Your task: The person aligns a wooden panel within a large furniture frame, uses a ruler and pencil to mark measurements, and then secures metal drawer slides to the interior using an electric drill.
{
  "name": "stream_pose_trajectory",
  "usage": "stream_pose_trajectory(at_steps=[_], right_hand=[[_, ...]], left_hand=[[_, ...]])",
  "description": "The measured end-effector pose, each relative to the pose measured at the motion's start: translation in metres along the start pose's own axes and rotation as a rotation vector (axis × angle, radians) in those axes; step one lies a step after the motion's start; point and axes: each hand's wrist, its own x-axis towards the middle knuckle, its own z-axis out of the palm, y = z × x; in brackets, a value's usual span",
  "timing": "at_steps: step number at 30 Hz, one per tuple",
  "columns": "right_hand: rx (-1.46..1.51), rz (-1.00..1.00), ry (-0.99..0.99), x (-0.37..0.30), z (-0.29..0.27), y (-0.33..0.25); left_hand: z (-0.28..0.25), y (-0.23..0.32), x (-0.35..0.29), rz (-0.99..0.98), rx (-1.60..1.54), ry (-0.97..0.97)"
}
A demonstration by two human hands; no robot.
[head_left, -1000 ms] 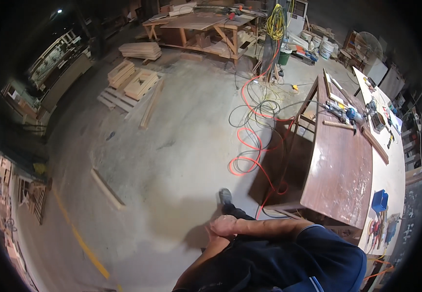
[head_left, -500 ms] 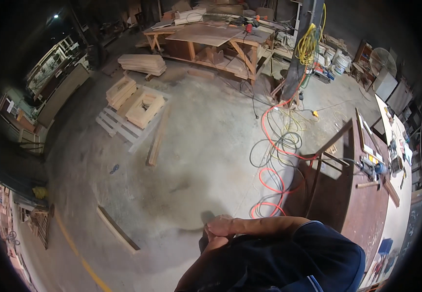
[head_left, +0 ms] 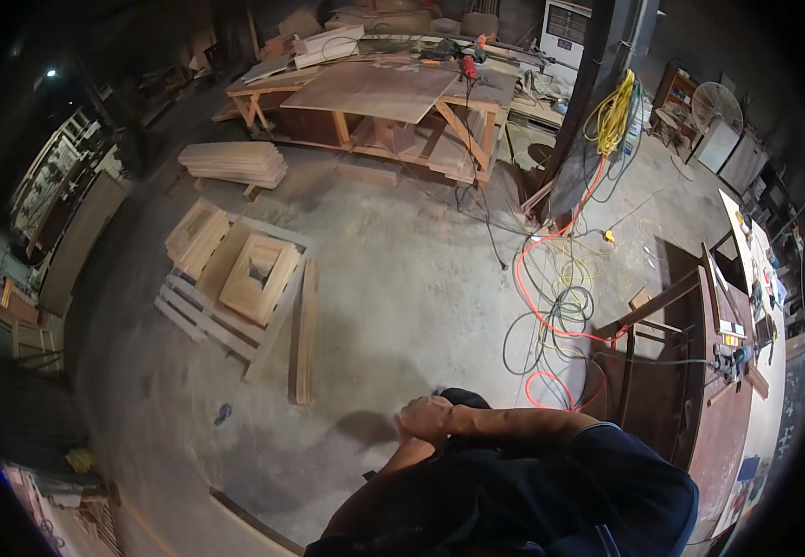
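Observation:
My hands are together in front of my dark shirt, above the concrete floor. My right hand [head_left: 428,417] is closed and lies over my left hand [head_left: 406,433], covering most of its fingers. Whether anything sits between the two palms is hidden. Just beyond my right wrist shows a dark rounded shape [head_left: 466,397], perhaps the toe of a shoe. No tool or workpiece is seen in either hand.
Left of centre, stacked wooden frames [head_left: 259,278] rest on a pallet [head_left: 200,314] beside a long timber [head_left: 306,331]. Boards [head_left: 233,163] are piled behind. A workbench [head_left: 370,90] stands at the back. Hoses and cords [head_left: 560,306] tangle near a brown table [head_left: 722,408] at right.
The pallet, timber and floor pieces sit nearer and lower in the view, as I have moved forward. The dark rounded shape has come into sight beside my hands, which stay together.

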Motion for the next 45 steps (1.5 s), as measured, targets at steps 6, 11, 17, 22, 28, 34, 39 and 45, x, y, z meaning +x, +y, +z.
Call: stream_pose_trajectory(at_steps=[6,11,17,22,28,34,39,45], right_hand=[[0.11,0.031,-0.001,0.134,-0.108,0.117],[0.239,0.032,-0.018,0.222,-0.264,0.197],[0.103,-0.111,0.134,0.388,-0.253,0.367],[-0.002,-0.093,0.154,0.438,-0.424,0.444],[0.259,0.09,0.163,0.48,-0.584,0.537],[0.333,0.129,0.501,0.531,-0.684,0.659],[0.229,0.138,0.898,0.566,-0.704,0.927],[0.201,0.556,0.999,0.619,-0.876,1.19]], left_hand=[[-0.103,-0.09,0.17,0.024,0.015,0.005],[-0.205,-0.162,0.282,-0.003,0.03,-0.01],[-0.326,-0.221,0.424,0.048,0.044,-0.013],[-0.401,-0.291,0.554,0.076,0.055,-0.021],[-0.519,-0.338,0.699,0.206,0.092,-0.008],[-0.558,-0.397,0.883,0.231,0.077,0.221],[-0.776,-0.447,0.998,0.252,0.033,0.574],[-0.892,-0.519,1.168,-0.169,-0.183,0.387]])
